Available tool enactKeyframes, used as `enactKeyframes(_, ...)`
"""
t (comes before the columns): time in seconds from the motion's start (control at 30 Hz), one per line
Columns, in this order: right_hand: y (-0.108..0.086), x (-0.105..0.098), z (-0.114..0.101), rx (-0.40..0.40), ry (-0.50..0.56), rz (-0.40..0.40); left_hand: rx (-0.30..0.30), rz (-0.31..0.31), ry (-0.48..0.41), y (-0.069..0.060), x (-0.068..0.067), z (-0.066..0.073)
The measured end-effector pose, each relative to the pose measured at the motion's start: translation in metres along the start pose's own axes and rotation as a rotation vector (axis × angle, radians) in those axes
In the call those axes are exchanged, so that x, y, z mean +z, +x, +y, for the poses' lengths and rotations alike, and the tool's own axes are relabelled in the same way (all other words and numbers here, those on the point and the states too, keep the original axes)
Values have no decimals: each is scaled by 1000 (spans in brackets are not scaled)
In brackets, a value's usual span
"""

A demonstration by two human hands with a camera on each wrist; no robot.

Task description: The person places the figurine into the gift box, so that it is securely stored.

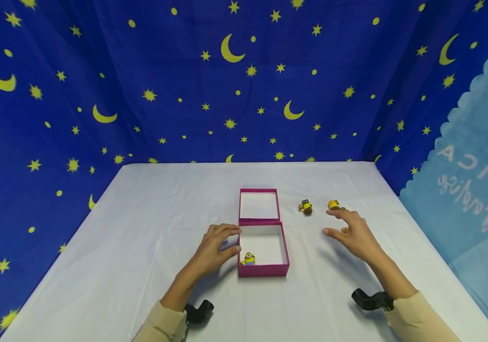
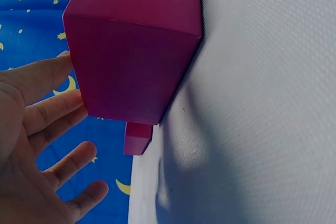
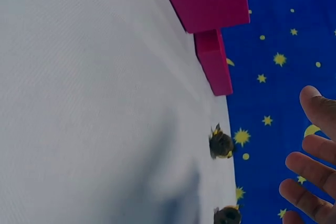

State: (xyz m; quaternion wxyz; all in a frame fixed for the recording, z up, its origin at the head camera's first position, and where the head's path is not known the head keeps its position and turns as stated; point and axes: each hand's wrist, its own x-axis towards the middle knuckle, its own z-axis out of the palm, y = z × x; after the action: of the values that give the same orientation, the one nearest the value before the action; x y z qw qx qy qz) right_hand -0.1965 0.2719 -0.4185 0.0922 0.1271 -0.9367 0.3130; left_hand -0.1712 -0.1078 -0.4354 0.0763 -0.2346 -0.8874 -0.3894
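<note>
A magenta box (image 1: 263,270) with a white inside stands on the table, its lid (image 1: 259,220) laid back behind it. In its front left corner is a small yellow and blue Minion figure (image 1: 249,259). My left hand (image 1: 215,248) touches the box's left wall with fingers loosely extended. Over the table to the right, my right hand (image 1: 357,236) is spread, thumb and fingers apart, with nothing between them. Beyond it lie a Minion figure with dark goggles (image 1: 306,207) and another yellow figure (image 1: 333,204). A further yellow piece (image 1: 345,230) is mostly hidden behind the right hand.
White cloth covers the table (image 1: 175,199). A blue curtain (image 1: 192,85) with moons and stars hangs behind and at the left. A light blue cloth with lettering (image 1: 479,190) hangs at the right. Black wrist mounts (image 1: 372,300) sit below each hand.
</note>
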Motion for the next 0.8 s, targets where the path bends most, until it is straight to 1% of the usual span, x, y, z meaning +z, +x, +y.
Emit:
enactKeyframes(0.13,-1,-1,6,22,-7,-7,-15,-13,-10,0,-1,1)
enactKeyframes(0.2,-1,-3,8,40,-11,-23,-27,-22,-15,0,-2,2)
enactKeyframes(0.33,-3,-6,13,70,-17,-58,-30,-23,-15,1,-2,2)
enactKeyframes(0.43,-5,-7,17,75,-27,-72,-23,-20,-11,1,-2,2)
enactKeyframes(0.63,-8,-8,24,77,-23,-89,-35,-27,-14,0,-2,2)
enactKeyframes(0.8,-9,-11,30,95,-14,-126,-37,-26,-15,0,-2,2)
